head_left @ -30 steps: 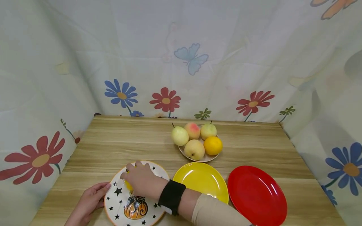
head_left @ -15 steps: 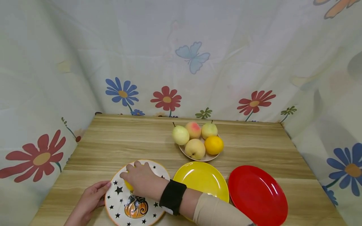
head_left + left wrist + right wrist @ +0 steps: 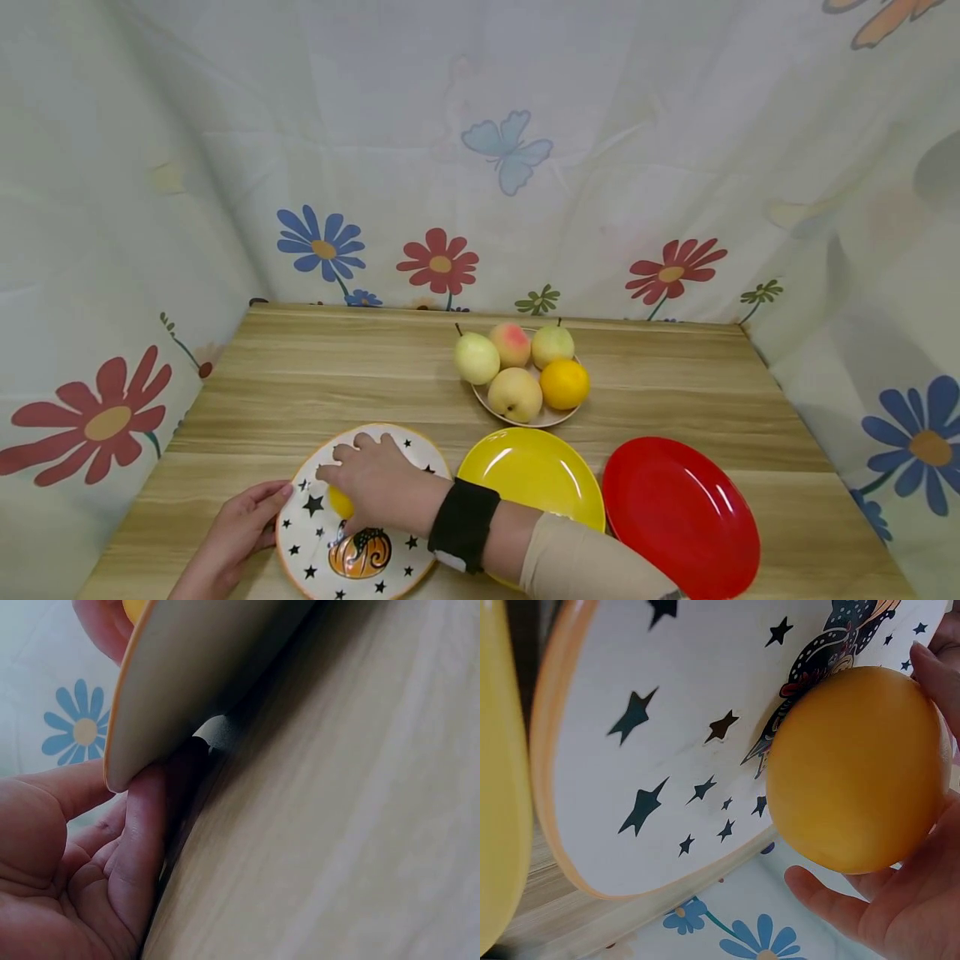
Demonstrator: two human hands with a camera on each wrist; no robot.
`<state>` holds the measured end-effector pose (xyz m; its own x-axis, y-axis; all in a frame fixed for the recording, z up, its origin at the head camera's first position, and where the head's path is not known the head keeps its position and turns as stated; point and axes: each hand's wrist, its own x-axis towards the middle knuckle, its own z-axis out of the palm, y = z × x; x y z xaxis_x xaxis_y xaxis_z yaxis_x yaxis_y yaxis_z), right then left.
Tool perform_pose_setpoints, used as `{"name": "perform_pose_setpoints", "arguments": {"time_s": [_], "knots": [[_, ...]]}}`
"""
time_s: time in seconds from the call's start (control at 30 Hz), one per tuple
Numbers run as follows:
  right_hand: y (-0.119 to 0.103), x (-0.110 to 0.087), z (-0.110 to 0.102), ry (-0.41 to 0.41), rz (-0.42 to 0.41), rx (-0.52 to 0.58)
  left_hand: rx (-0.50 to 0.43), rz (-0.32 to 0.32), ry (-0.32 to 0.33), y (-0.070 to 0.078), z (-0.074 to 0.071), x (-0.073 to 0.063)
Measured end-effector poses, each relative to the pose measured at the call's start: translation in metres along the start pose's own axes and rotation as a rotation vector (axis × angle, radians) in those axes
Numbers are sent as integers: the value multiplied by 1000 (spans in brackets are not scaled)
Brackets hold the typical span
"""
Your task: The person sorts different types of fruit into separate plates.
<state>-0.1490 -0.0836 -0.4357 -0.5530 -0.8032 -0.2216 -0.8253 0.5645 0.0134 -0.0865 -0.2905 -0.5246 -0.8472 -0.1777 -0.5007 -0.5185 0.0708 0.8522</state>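
My left hand (image 3: 243,525) pinches the left rim of a white plate (image 3: 300,550) with black stars and a pumpkin picture. In the left wrist view the thumb lies on the rim and fingers (image 3: 142,825) sit beneath it; that edge stands off the table. A round orange-yellow fruit (image 3: 859,772) rests against the plate's upper face. Over it is my right hand (image 3: 382,483), fingers spread and loosened around the fruit; one finger (image 3: 825,896) stands clear of it in the right wrist view. Most of the fruit is hidden from the head view.
A yellow plate (image 3: 525,467) lies right of the starred one, partly under my right forearm. Beyond it lies a red plate (image 3: 678,517). Behind them a small fruit plate (image 3: 551,422) bears pears, peaches and an orange (image 3: 565,384). Floral cloth (image 3: 600,208) surrounds the wooden table (image 3: 337,375).
My right hand's fingers have spread apart, its thumb now showing over the pumpkin picture, and more of the fruit is visible. The left hand and the plate stay in place.
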Motion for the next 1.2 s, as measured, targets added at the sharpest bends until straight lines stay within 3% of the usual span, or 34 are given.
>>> {"name": "perform_pose_setpoints", "arguments": {"time_s": [0.43, 0.63, 1.2], "knots": [[11, -5, -13, 170, -24, 3, 3, -1, -5, 0, 0, 0], [21, -10, -22, 235, -11, 66, 5, 2, 1, 1, 0, -1], [68, -27, -34, 416, 137, 199, 12, -13, 20, 1, 1, 1]]}}
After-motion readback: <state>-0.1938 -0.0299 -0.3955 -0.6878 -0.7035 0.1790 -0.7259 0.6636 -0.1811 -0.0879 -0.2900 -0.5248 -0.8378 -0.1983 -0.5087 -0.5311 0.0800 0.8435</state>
